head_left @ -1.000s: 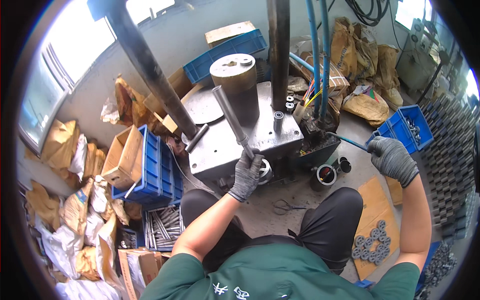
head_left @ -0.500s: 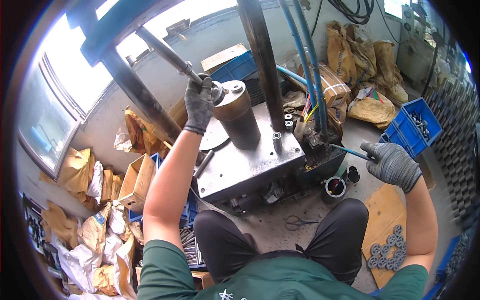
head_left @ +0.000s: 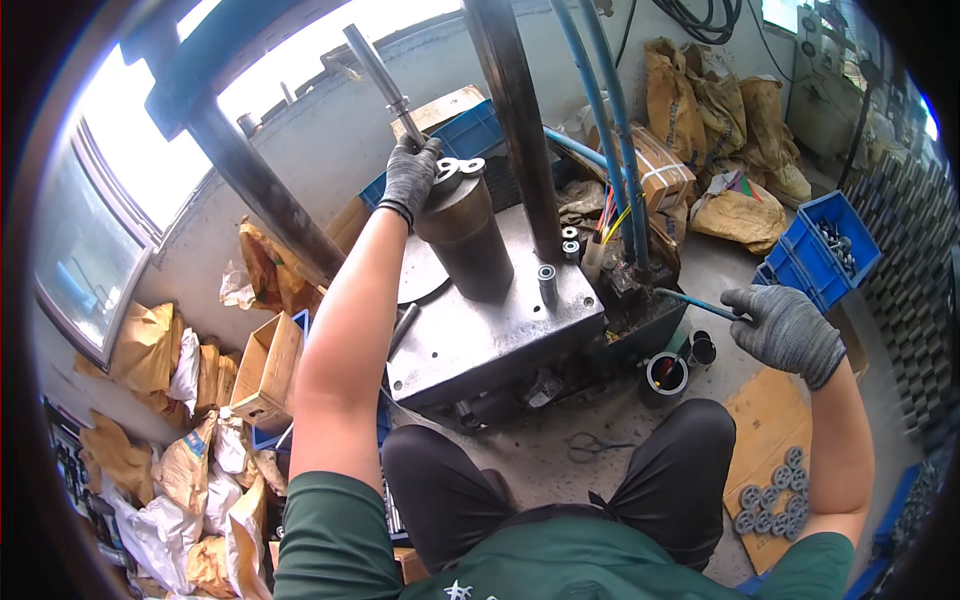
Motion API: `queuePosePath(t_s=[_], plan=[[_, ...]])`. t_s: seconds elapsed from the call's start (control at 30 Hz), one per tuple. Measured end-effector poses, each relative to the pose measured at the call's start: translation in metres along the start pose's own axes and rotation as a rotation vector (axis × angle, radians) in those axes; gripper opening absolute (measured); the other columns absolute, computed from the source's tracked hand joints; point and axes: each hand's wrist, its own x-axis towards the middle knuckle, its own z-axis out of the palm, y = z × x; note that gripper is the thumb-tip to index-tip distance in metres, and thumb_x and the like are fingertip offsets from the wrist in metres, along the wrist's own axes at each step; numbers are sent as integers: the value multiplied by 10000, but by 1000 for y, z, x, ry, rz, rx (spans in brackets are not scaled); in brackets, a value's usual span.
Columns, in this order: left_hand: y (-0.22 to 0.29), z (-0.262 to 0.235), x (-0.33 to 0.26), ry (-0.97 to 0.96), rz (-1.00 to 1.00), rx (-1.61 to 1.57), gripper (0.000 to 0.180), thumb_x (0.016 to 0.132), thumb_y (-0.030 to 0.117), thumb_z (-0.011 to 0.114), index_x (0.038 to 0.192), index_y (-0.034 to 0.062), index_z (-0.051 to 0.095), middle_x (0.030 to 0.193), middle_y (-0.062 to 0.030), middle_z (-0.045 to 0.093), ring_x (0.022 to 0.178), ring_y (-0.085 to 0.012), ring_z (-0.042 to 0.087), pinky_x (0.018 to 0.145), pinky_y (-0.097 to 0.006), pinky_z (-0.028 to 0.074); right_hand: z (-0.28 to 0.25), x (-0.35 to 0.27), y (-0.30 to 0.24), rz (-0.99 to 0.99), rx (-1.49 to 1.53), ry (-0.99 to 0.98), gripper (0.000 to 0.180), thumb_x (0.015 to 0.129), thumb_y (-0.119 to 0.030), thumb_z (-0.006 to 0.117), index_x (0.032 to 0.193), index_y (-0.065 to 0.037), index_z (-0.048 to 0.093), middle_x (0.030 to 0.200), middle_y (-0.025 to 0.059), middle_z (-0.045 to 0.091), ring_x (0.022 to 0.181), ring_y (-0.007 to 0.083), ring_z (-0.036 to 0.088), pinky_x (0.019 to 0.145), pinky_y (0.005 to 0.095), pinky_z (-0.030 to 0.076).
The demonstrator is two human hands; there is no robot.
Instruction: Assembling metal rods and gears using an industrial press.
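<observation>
Flat silver metal part (head_left: 458, 166) sits on a dark steel cylinder (head_left: 467, 240), pinched by the gloved left hand (head_left: 412, 175); right hand (head_left: 785, 328) clenches a thin blue lever (head_left: 700, 304). Fingers risk crushing.

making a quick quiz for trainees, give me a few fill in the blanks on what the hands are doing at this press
1. The left hand rests on top of the dark ____ cylinder.
2. The right hand grips a thin ____ lever.
3. Both hands wear grey ____.
4. The scissors lie on the ____ between the knees.

Missing words: metal; blue; gloves; floor
</observation>
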Motion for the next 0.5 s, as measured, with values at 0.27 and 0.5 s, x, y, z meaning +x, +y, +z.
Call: queuePosePath(t_s=[0.27, 0.5], plan=[[0, 8, -13, -25, 23, 5, 121, 959, 119, 695, 1031, 22, 681, 912, -90, 729, 847, -167, 683, 813, -322, 555, 2, -2, -9, -48, -70, -139, 420, 848, -256, 718, 1215, -53, 713, 906, 183, 706, 855, 383, 695, 798, 474, 560], [-17, 1, -4, 68, 103, 84, 392, 1008, 360, 684, 1219, 30, 681, 1022, -176, 754, 963, -269, 715, 893, -384, 539, 20, -16, -7, -75, -67, -222, 406, 841, -224, 689, 1210, -56, 715, 959, 191, 730, 895, 392, 703, 820, 469, 570]])
